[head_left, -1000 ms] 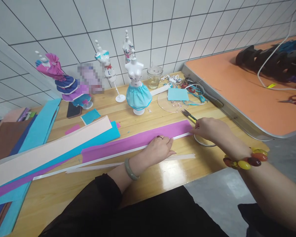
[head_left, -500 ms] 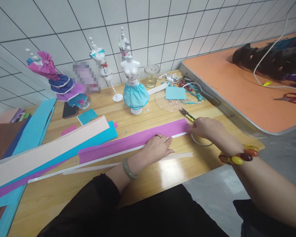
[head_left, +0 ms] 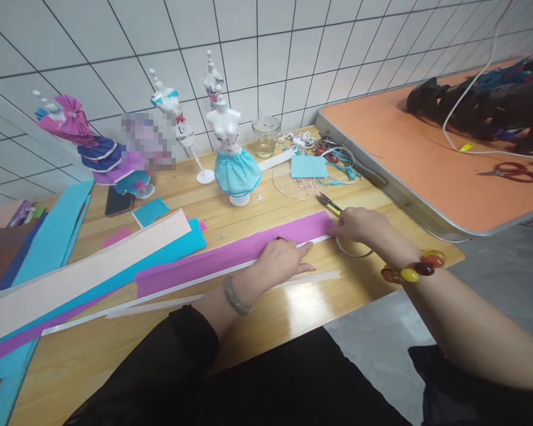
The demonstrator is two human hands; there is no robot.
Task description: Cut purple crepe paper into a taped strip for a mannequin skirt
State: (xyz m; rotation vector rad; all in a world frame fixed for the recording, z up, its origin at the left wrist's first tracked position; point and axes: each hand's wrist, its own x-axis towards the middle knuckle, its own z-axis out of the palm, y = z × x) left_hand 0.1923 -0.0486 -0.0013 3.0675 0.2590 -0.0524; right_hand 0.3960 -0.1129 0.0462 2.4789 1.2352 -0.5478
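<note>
A glass cup (head_left: 265,141) with pale liquid low inside it stands near the white tiled wall (head_left: 284,62), and in front of it lies a clear round disc (head_left: 285,189) bearing small scraps and a light blue card (head_left: 308,167). A yellow tag (head_left: 466,147) hangs on the white cord (head_left: 467,90) at the right, any print on it too small to read. The wooden table (head_left: 84,355) carries a long purple strip (head_left: 231,256), paper or cloth, stretched in front of the person, with white tape (head_left: 182,286) along its near edge. The left hand (head_left: 279,260) lies flat across strip and tape, index finger extended and thumb spread. The right hand (head_left: 357,225) has its fingers drawn together at the strip's right end; whether they grip it cannot be told. Thread snips (head_left: 328,203) lie just beside that hand, and a thin pale loop (head_left: 357,255) curves beneath it. Further left, a peach strip (head_left: 115,254) overlaps a blue strip (head_left: 182,244). Behind stand small dress forms, one in a turquoise skirt (head_left: 237,171). An orange-topped board (head_left: 382,148) with red-handled scissors (head_left: 515,171) adjoins at the right, above grey floor (head_left: 364,322).
</note>
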